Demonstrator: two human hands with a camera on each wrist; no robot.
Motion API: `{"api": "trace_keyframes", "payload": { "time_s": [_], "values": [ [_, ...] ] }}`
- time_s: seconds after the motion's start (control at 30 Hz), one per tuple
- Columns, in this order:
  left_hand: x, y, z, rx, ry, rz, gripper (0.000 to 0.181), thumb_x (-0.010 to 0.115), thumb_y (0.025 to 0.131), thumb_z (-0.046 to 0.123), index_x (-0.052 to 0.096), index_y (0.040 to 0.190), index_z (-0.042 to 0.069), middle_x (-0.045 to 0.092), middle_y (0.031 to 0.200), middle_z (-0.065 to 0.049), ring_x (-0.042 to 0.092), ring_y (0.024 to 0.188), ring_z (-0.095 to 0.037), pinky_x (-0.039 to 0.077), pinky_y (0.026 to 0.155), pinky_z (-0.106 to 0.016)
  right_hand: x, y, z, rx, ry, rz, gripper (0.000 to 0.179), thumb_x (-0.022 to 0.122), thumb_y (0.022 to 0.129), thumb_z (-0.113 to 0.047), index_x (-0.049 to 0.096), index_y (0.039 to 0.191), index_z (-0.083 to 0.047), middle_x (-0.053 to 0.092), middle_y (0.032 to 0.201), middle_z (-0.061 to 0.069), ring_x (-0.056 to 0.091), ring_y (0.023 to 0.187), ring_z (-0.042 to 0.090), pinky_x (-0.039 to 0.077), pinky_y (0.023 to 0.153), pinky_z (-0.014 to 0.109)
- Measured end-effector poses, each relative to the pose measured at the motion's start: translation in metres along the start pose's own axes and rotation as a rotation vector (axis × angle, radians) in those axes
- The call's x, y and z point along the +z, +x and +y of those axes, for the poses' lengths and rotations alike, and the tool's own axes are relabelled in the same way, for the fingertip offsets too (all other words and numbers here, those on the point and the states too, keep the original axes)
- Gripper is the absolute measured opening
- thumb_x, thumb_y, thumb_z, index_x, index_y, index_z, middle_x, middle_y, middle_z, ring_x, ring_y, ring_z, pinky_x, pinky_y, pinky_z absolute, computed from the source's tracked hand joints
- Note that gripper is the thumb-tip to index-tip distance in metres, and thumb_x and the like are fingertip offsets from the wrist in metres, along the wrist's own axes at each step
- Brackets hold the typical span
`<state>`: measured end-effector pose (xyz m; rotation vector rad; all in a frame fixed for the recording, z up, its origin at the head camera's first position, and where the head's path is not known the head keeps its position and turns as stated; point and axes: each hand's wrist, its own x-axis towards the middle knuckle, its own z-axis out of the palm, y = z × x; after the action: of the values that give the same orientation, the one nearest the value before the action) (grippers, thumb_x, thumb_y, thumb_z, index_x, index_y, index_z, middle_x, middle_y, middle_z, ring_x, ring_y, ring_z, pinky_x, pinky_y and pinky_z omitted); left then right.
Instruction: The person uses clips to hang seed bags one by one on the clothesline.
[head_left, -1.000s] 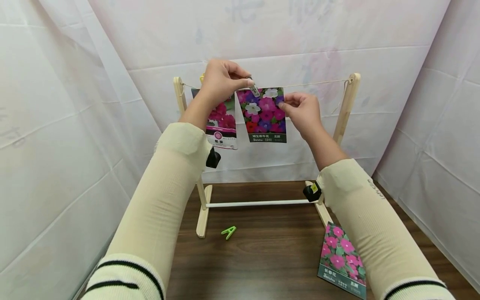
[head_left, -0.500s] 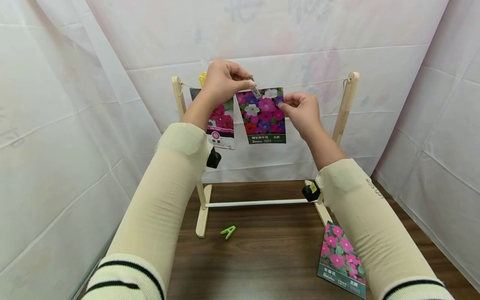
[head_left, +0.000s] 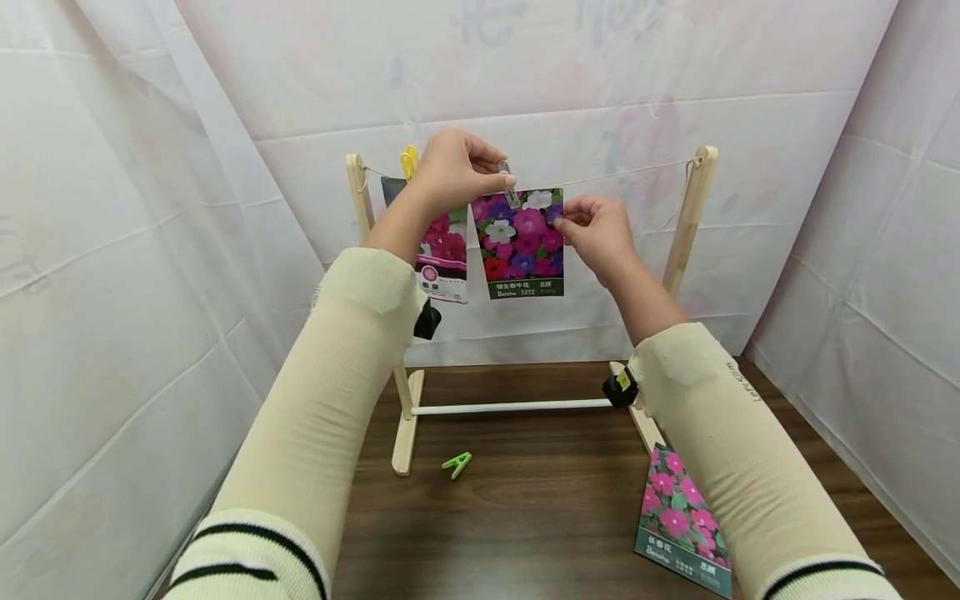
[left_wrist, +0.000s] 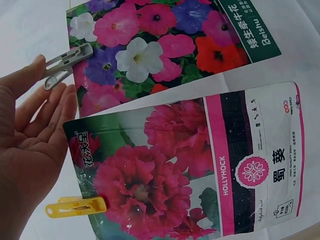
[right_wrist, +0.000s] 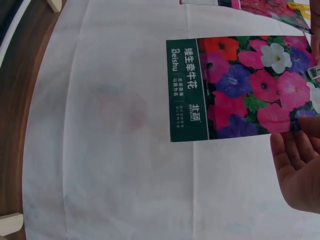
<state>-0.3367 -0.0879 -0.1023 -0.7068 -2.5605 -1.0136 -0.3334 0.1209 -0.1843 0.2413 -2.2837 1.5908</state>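
My left hand (head_left: 455, 177) pinches a grey clothespin (left_wrist: 70, 60) between thumb and fingers. The clothespin's jaws sit over the top edge of a seed packet (head_left: 522, 246) printed with pink, white, purple and red flowers. With thumb and fingers, my right hand (head_left: 602, 236) pinches that packet's right edge near the top, as the right wrist view also shows. Left of it, a hollyhock seed packet (left_wrist: 150, 165) hangs from the string (head_left: 622, 173) by a yellow clothespin (left_wrist: 77, 206). My left hand and forearm cover part of the hollyhock packet in the head view.
A wooden stand with two posts (head_left: 688, 221) carries the string, and a white rod (head_left: 517, 407) joins its feet. On the dark wooden table (head_left: 510, 533) lie a green clothespin (head_left: 457, 463) and another seed packet (head_left: 681, 521) with pink flowers. White cloth (head_left: 300, 108) surrounds the table.
Both hands have moved slightly down with the packet and grey clothespin, and the string now dips lower toward them. More of the yellow clothespin shows. The things on the table have stayed put.
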Motion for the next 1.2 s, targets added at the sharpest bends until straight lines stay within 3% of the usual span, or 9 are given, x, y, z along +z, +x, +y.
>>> {"api": "trace_keyframes", "payload": {
  "time_s": [0.17,0.37,0.5,0.7,1.0,1.2],
  "values": [
    [-0.002,-0.001,0.000,-0.018,-0.006,0.005,0.046,0.074,0.088,0.028,0.064,0.128,0.007,0.068,0.118,-0.007,0.064,0.107,-0.013,0.048,0.092,-0.022,0.001,-0.001,0.001,0.009,-0.005,-0.019,0.023,0.062,0.096,-0.006,0.064,0.117,0.004,0.065,0.104,0.010,0.060,0.088,0.016,0.052,0.084,0.032],
    [-0.007,-0.003,-0.002,0.013,-0.041,0.031,0.041,0.073,0.089,0.024,0.066,0.125,0.006,0.068,0.118,-0.008,0.064,0.106,-0.013,0.048,0.092,-0.022,0.000,-0.002,0.004,0.019,-0.012,-0.052,0.026,0.061,0.096,-0.005,0.062,0.120,0.004,0.065,0.109,0.014,0.061,0.090,0.018,0.052,0.085,0.032],
    [-0.011,-0.006,-0.002,0.014,-0.060,0.036,0.040,0.074,0.088,0.023,0.067,0.124,0.007,0.068,0.119,-0.007,0.065,0.105,-0.012,0.049,0.091,-0.023,-0.001,-0.004,0.006,0.016,-0.004,-0.059,0.030,0.062,0.095,-0.006,0.060,0.124,0.003,0.063,0.118,0.017,0.061,0.100,0.025,0.051,0.090,0.037],
    [-0.017,-0.012,-0.003,-0.001,-0.087,0.034,0.043,0.076,0.087,0.023,0.066,0.126,0.008,0.067,0.123,-0.004,0.066,0.105,-0.010,0.051,0.089,-0.025,-0.005,-0.007,0.005,0.014,-0.032,-0.043,0.038,0.066,0.094,-0.013,0.058,0.129,-0.002,0.059,0.127,0.013,0.056,0.114,0.025,0.048,0.095,0.038],
    [-0.018,-0.019,-0.007,0.032,-0.129,0.021,0.036,0.076,0.087,0.017,0.069,0.121,0.008,0.067,0.122,-0.004,0.066,0.101,-0.012,0.053,0.083,-0.027,-0.013,-0.012,0.006,-0.014,-0.062,-0.027,0.040,0.068,0.093,-0.017,0.057,0.128,-0.004,0.057,0.129,0.011,0.055,0.114,0.024,0.048,0.094,0.039],
    [-0.016,-0.024,-0.013,0.063,-0.111,0.009,0.035,0.075,0.087,0.015,0.069,0.121,0.006,0.067,0.121,-0.006,0.066,0.101,-0.014,0.053,0.081,-0.027,-0.018,-0.018,0.005,-0.035,-0.074,-0.029,0.042,0.069,0.092,-0.021,0.057,0.129,-0.005,0.056,0.130,0.009,0.054,0.115,0.023,0.049,0.093,0.039]
  ]
}}
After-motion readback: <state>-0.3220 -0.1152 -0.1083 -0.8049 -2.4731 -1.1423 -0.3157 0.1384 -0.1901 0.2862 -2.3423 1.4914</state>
